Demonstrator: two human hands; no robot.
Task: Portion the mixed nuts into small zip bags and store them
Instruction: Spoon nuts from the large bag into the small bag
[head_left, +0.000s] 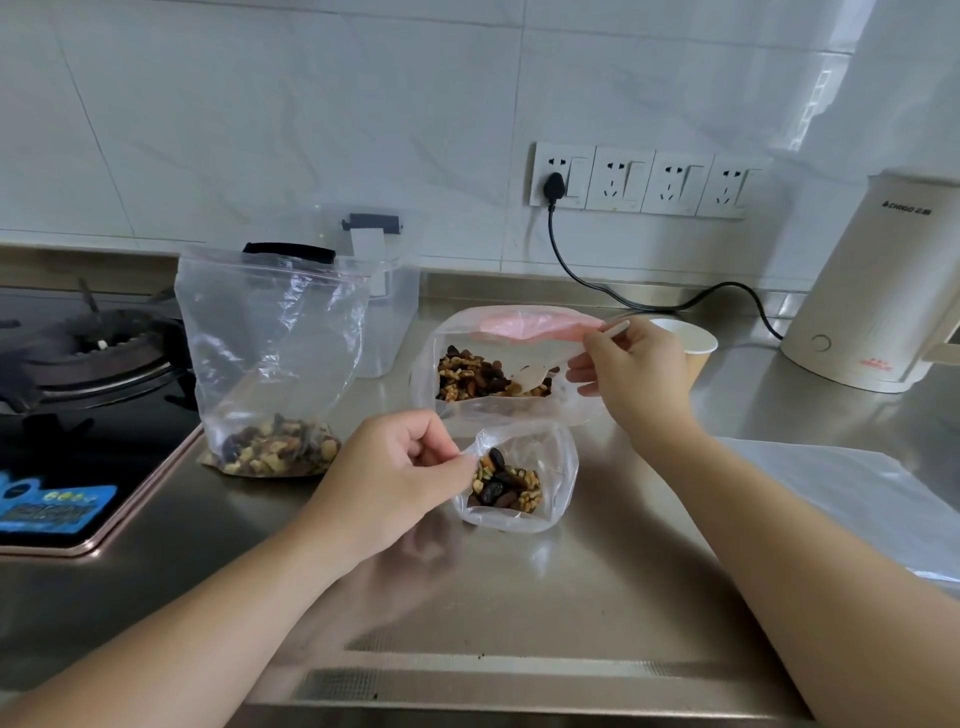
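On the stainless-steel counter (597, 597), seen from the head camera, a small zip bag (519, 478) stands open with mixed nuts (506, 486) in its bottom. The left hand (384, 478) pinches the bag's left rim between thumb and curled fingers, holding the mouth apart. Just behind it lies a larger bag (498, 364) with a pink zip strip, its own heap of nuts showing through the open mouth. The right hand (631, 366) grips a white plastic spoon (540, 371) (handle sticking up past the knuckles), the bowl of which sits down among those nuts. To the left, beside the gas hob (88, 364), a tall zip bag (270, 358) stands upright with nuts at its base. Behind that is a clear lidded container (387, 291). A paper cup (693, 345) shows just behind the right hand, and a cream electric kettle (872, 291) stands at the right, its cord running to the wall sockets (644, 182).
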